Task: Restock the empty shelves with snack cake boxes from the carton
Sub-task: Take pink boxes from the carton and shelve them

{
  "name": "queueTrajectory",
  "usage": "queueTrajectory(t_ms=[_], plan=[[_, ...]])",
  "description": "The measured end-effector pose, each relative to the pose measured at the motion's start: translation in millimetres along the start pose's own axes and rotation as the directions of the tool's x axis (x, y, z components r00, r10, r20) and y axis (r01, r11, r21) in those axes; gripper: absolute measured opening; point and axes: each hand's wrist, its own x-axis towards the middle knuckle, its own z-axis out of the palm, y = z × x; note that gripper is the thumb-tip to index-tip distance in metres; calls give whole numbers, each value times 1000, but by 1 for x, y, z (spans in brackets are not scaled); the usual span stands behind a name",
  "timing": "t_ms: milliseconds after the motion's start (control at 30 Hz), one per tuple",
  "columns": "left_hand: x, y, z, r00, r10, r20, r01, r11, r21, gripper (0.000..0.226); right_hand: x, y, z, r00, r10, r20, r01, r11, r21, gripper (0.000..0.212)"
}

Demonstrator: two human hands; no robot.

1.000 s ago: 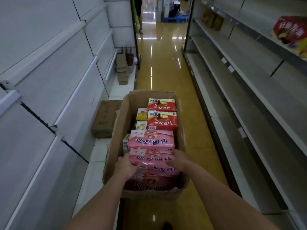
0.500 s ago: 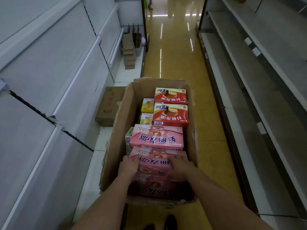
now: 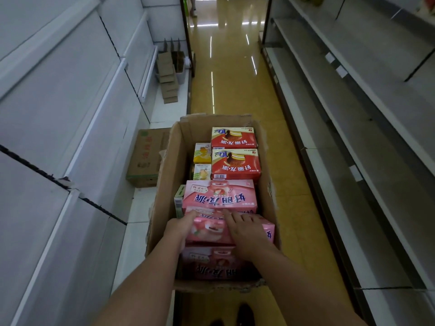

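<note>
- In the open carton on the aisle floor, a pink snack cake box sits tilted atop the other pink boxes at the near end.
- The left hand wraps its left edge; the right hand lies on top, fingers spread nearly flat.
- Behind it sit two red boxes and small yellow boxes.
- Bare shelves flank the aisle; a closed carton stands left.

Under my hands, pink boxes carry blue lettering; beyond, red boxes with white lettering, small yellow boxes, all inside a brown carton on a glossy yellow floor.
</note>
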Motion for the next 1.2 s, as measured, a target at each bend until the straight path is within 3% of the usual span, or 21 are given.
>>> queueTrajectory(t_ms=[167, 300, 367, 467, 500, 600, 667, 767, 833, 933, 1000, 1067, 1100, 1200], plan=[[-31, 30, -5, 991, 130, 29, -129, 990, -50, 33, -5, 0, -19, 977, 41, -208, -30, 998, 58, 68], [-47, 47, 2, 947, 316, 64, -310, 946, -95, 57, -12, 1, -45, 946, 208, -250, -121, 938, 324, 53], [-55, 52, 6, 909, 407, 90, -399, 913, -88, 74, -19, 3, -54, 914, 356, -195, -205, 821, 534, 54], [-87, 57, 16, 856, 462, 231, -457, 886, -79, 50, -34, 6, -70, 861, 486, -149, -191, 581, 791, 47], [-96, 57, 21, 833, 474, 286, -482, 875, -48, 42, -41, 7, -77, 844, 519, -133, -193, 526, 829, 43], [-123, 62, 37, 744, 477, 468, -514, 856, -55, 60, -59, 13, -94, 808, 583, -87, -197, 405, 893, 41], [-140, 65, 44, 705, 451, 547, -480, 872, -99, 57, -74, 14, -103, 800, 597, -61, -168, 321, 932, 43], [-156, 61, 51, 684, 359, 635, -374, 920, -117, 89, -99, 13, -113, 818, 573, -44, -28, 116, 993, 37], [-163, 59, 54, 651, 334, 682, -327, 934, -144, 83, -115, 17, -120, 808, 589, -9, 40, -40, 998, 40], [-180, 55, 63, 592, 273, 758, -270, 954, -132, 65, -133, 31, -110, 714, 694, 90, 52, -182, 982, 30], [-203, 51, 73, 528, 245, 813, -276, 955, -109, 51, -150, 41, -99, 645, 744, 177, 75, -292, 954, 41], [-226, 44, 88, 459, 185, 869, -279, 959, -57, 45, -176, 48, -90, 700, 644, 308, 119, -530, 840, 65], [-235, 40, 96, 422, 153, 894, -289, 957, -27, 46, -192, 51, -87, 740, 595, 314, 143, -595, 791, 65], [-264, 29, 119, 336, 69, 939, -398, 914, 76, 53, -245, 67, -70, 775, 569, 275, 255, -680, 688, 78]])
